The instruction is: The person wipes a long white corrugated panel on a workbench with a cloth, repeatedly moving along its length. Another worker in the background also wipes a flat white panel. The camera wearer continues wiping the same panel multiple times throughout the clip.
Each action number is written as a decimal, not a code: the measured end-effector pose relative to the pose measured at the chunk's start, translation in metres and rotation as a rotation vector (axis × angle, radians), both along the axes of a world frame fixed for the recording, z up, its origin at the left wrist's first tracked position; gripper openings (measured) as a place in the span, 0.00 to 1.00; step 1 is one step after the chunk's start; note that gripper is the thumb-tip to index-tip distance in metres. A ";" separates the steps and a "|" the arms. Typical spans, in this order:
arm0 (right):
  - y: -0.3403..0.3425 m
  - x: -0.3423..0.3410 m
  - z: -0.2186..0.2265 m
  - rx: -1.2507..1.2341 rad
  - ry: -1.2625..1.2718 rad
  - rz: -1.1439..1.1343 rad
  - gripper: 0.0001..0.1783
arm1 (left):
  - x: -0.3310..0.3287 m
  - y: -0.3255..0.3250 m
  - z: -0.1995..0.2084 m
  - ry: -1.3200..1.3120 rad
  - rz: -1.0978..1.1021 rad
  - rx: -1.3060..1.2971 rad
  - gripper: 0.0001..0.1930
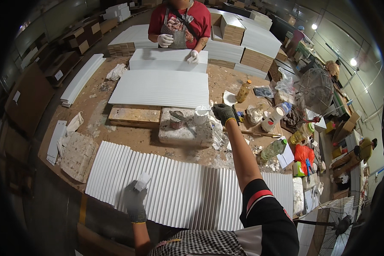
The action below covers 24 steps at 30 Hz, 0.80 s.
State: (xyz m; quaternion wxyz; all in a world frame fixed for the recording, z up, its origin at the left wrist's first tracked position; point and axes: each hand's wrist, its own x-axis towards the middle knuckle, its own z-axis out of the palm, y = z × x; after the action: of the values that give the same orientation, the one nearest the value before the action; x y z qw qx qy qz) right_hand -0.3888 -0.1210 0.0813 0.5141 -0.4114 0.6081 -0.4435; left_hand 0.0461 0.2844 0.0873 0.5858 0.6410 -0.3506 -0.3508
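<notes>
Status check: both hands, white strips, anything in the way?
Left hand holds white block. Right hand beside white cup, grip unclear. White strips lie side by side; right arm crosses above them.

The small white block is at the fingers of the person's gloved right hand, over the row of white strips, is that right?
Not quite: the head view shows the small white block at the gloved left hand, not the right hand. It is over the row of white strips.
</notes>
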 end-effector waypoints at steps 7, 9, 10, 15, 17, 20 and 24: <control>0.008 -0.001 0.023 -0.100 0.644 0.006 0.29 | 0.022 0.016 -0.040 0.011 -0.029 -0.014 0.24; 0.034 0.000 0.037 -0.289 0.700 -0.120 0.28 | 0.023 0.014 -0.045 0.028 -0.025 -0.026 0.31; 0.049 0.000 0.045 -0.370 0.667 -0.164 0.27 | 0.023 0.012 -0.046 0.021 -0.031 -0.031 0.31; 0.197 0.047 0.042 -0.517 0.228 0.493 0.13 | -0.005 -0.014 -0.023 -0.134 -0.170 -0.014 0.30; 0.274 0.068 0.035 -0.064 0.061 0.729 0.28 | -0.033 -0.017 -0.005 0.061 -0.309 -0.078 0.29; 0.364 0.098 0.034 0.121 -0.602 0.731 0.39 | -0.080 -0.011 0.021 0.484 -0.568 -0.069 0.27; 0.421 0.117 0.036 0.181 -0.828 0.403 0.31 | -0.122 0.012 0.038 0.144 -0.592 0.024 0.30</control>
State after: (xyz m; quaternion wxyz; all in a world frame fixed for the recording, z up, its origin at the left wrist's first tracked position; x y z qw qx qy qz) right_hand -0.2714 0.3004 0.1170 0.8234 -0.2631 0.2958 -0.4066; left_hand -0.0762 0.2964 0.1252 0.4736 0.4913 -0.4754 -0.5552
